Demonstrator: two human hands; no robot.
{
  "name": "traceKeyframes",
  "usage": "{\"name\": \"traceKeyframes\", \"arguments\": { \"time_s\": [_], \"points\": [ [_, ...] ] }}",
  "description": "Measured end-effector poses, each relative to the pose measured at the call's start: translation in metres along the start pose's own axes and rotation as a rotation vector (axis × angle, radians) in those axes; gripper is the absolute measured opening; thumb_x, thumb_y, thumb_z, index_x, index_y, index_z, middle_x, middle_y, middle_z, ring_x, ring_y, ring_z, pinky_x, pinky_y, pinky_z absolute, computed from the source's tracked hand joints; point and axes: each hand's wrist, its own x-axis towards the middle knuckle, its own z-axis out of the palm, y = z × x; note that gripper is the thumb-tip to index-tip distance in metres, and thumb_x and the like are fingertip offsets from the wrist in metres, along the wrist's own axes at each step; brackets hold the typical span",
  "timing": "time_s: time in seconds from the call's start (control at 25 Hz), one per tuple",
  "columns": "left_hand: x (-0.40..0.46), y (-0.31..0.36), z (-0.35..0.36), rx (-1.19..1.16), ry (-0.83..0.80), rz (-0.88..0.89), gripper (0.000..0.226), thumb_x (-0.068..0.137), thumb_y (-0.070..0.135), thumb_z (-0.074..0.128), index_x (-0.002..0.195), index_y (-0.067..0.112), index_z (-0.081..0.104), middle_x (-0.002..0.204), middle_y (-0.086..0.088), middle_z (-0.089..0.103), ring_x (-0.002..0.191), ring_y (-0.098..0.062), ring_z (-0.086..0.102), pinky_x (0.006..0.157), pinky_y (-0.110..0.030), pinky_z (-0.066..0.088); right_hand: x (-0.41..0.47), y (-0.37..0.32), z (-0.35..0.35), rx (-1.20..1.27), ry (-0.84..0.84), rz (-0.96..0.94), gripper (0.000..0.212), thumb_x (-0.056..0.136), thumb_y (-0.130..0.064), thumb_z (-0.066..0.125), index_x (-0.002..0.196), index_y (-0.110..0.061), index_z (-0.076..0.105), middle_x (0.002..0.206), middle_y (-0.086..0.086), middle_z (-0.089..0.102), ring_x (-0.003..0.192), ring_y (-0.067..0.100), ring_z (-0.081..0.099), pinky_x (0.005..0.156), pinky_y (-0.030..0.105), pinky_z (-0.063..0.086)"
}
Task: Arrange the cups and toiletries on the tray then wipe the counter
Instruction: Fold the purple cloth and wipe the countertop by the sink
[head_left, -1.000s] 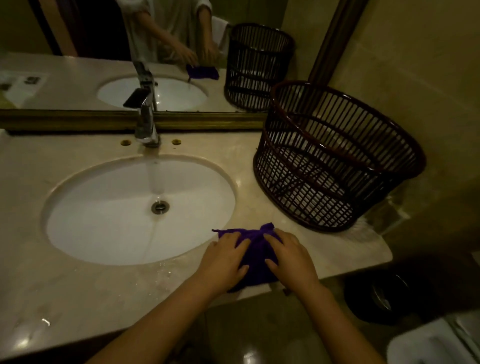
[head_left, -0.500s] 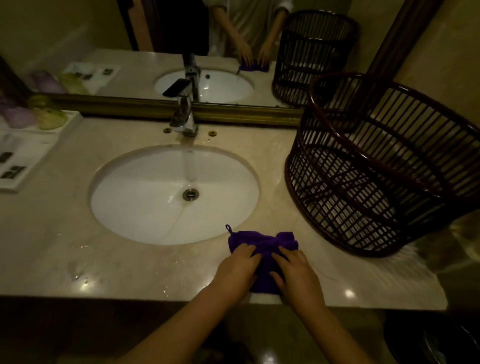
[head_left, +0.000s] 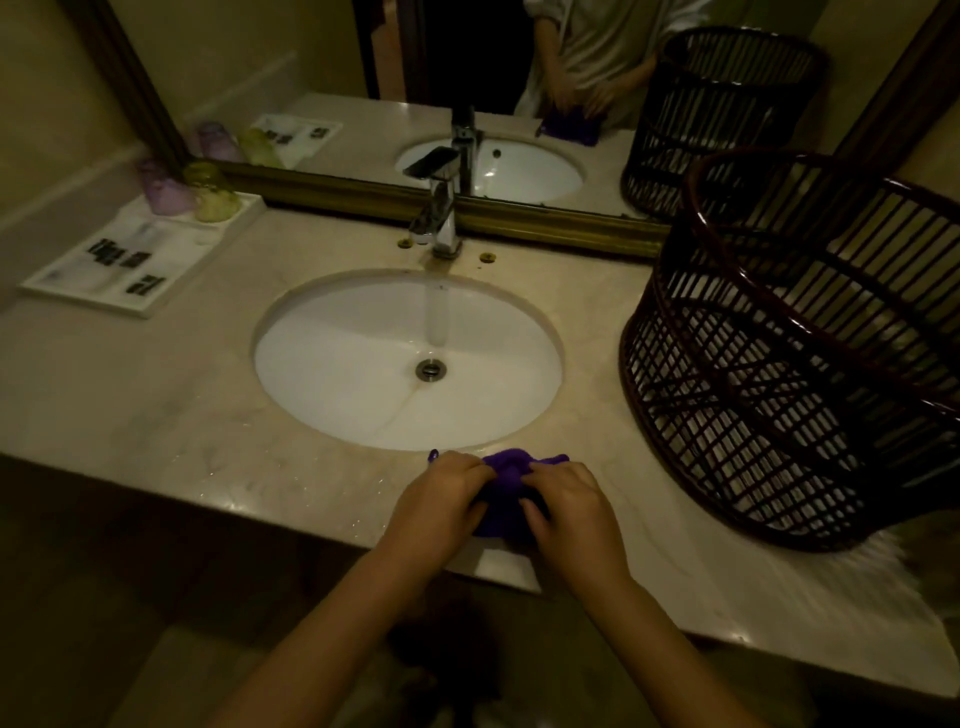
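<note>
A purple cloth (head_left: 506, 470) lies bunched on the marble counter (head_left: 156, 415) just in front of the sink. My left hand (head_left: 434, 504) and my right hand (head_left: 571, 512) both grip it, fingers curled into the folds. At the far left a white tray (head_left: 67, 283) holds several flat toiletry packets (head_left: 122, 257). A purple cup (head_left: 163, 189) and a green cup (head_left: 213, 197) stand upside down at the tray's back end, against the mirror.
A white oval sink (head_left: 363, 395) with a chrome tap (head_left: 441, 218) fills the counter's middle. A big dark slatted basket (head_left: 795, 358) leans at the right. Water drops dot the counter's front edge. A gold-framed mirror (head_left: 545, 223) runs along the back.
The cloth, flat under my palms before, is now gathered into a bunch between both hands. My view has swung left, bringing the tray and cups into sight.
</note>
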Motion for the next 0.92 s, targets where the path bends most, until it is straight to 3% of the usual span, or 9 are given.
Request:
{"name": "traceKeyframes", "arguments": {
  "time_s": [0.24,0.44,0.56,0.64,0.72,0.8,0.92],
  "points": [
    [-0.023,-0.033,-0.040,0.047,0.080,-0.081,0.031,0.083,0.016,0.061,0.114,0.015,0.062,0.111,-0.004,0.065,0.103,-0.016,0.054,0.086,-0.024,0.042,0.029,-0.043,0.012,0.050,-0.098,-0.108,0.017,0.086,-0.018,0.057,0.102,-0.016,0.064,0.103,0.000,0.067,0.103,0.015,0.050,0.083,0.025,0.042],
    [-0.021,-0.059,-0.064,0.089,0.142,-0.125,0.033,0.079,0.015,0.064,0.111,0.013,0.064,0.106,-0.006,0.068,0.099,-0.020,0.057,0.084,-0.024,0.039,0.058,-0.067,0.020,0.054,-0.055,-0.148,0.015,0.084,-0.016,0.060,0.098,-0.014,0.066,0.098,0.003,0.069,0.099,0.019,0.053,0.080,0.025,0.040],
    [-0.020,-0.072,-0.056,0.102,-0.019,-0.169,0.033,0.080,0.015,0.063,0.113,0.013,0.063,0.111,-0.008,0.066,0.103,-0.021,0.056,0.088,-0.029,0.042,0.062,-0.062,0.038,0.016,-0.234,-0.083,0.019,0.083,-0.014,0.058,0.100,-0.011,0.067,0.106,0.007,0.067,0.104,0.023,0.054,0.085,0.027,0.040],
    [-0.028,-0.080,-0.043,0.127,-0.148,-0.195,0.036,0.081,0.018,0.062,0.117,0.015,0.060,0.119,-0.006,0.062,0.111,-0.020,0.052,0.093,-0.030,0.042,0.054,-0.056,0.051,0.013,-0.391,-0.053,0.024,0.084,-0.013,0.057,0.106,-0.010,0.066,0.122,0.009,0.060,0.115,0.025,0.049,0.095,0.030,0.038],
    [-0.036,-0.087,-0.034,0.164,-0.157,-0.181,0.040,0.082,0.021,0.061,0.122,0.017,0.057,0.127,-0.004,0.058,0.118,-0.018,0.049,0.098,-0.031,0.040,0.043,-0.051,0.060,0.039,-0.413,-0.031,0.029,0.086,-0.015,0.055,0.114,-0.012,0.061,0.135,0.007,0.050,0.124,0.022,0.040,0.102,0.030,0.033],
    [-0.040,-0.092,-0.030,0.279,-0.149,-0.151,0.046,0.083,0.028,0.060,0.128,0.022,0.052,0.138,-0.001,0.052,0.128,-0.019,0.043,0.107,-0.039,0.030,0.035,-0.048,0.063,0.033,-0.379,-0.043,0.034,0.088,-0.018,0.052,0.121,-0.015,0.056,0.140,0.005,0.045,0.127,0.020,0.036,0.104,0.031,0.032],
    [-0.046,-0.097,-0.028,0.454,-0.267,-0.176,0.053,0.090,0.041,0.048,0.140,0.033,0.032,0.155,0.004,0.023,0.144,-0.019,0.014,0.113,-0.057,-0.003,0.027,-0.050,0.065,-0.098,-0.374,-0.097,0.036,0.089,-0.022,0.048,0.125,-0.018,0.052,0.141,0.005,0.044,0.125,0.021,0.040,0.103,0.036,0.033]
  ]
}}
